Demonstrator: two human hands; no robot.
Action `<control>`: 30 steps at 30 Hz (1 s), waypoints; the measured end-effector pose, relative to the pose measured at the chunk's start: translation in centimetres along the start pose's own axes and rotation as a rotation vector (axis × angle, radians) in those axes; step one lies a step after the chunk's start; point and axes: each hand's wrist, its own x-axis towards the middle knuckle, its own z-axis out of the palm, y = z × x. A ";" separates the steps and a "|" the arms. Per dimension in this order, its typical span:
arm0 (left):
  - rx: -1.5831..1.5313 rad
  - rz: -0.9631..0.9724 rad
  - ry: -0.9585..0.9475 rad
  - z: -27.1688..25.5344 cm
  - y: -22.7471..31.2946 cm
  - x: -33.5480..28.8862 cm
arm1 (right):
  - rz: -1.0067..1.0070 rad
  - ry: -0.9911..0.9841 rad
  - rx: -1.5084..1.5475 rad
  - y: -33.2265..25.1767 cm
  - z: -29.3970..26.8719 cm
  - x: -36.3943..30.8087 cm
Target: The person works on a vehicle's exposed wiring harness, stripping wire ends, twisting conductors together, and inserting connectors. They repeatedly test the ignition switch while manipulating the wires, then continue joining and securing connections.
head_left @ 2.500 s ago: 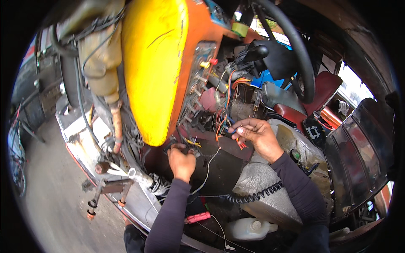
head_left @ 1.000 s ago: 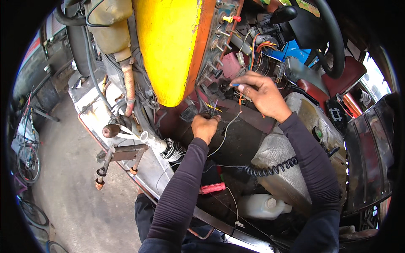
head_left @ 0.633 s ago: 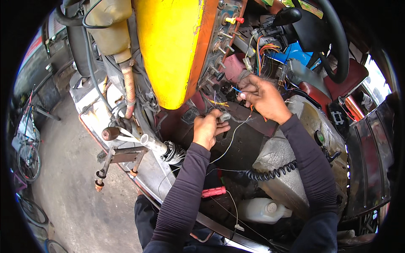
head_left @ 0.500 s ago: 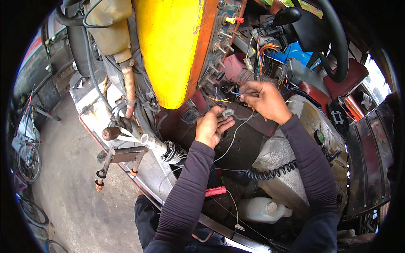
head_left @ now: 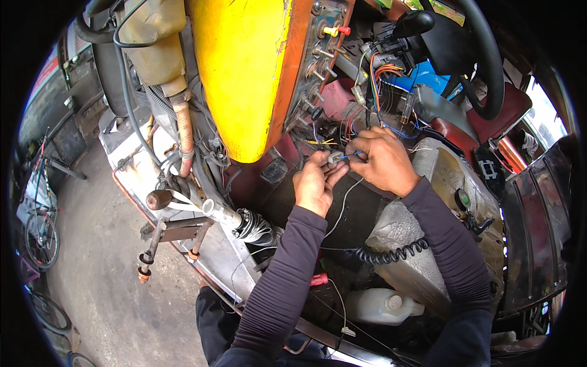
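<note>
We have closed the gap: our left hand [head_left: 313, 185] pinches the pale connector [head_left: 335, 158], our right hand [head_left: 383, 160] pinches the blue wire [head_left: 348, 156], bringing both parts together.

Blue wire [head_left: 350, 156], pale grey connector [head_left: 335, 158], bright yellow cover [head_left: 241, 73]

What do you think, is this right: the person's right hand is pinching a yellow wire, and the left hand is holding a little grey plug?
Not quite: the wire is blue, not yellow. The head view shows the right hand pinching it, and the left hand does hold a little grey plug.
</note>
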 end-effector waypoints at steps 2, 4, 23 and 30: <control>-0.002 0.011 -0.001 0.0 -0.1 -0.1 | 0.007 -0.007 -0.016 0.0 0.1 0.0; 0.003 0.013 0.006 0.2 -0.1 -0.2 | 0.015 -0.015 -0.028 0.1 0.2 0.0; 0.001 0.019 -0.012 0.4 0.1 -0.4 | 0.026 -0.031 -0.034 0.1 0.4 0.3; -0.022 0.033 0.001 0.1 0.1 -0.4 | 0.051 -0.044 -0.046 0.0 0.4 0.4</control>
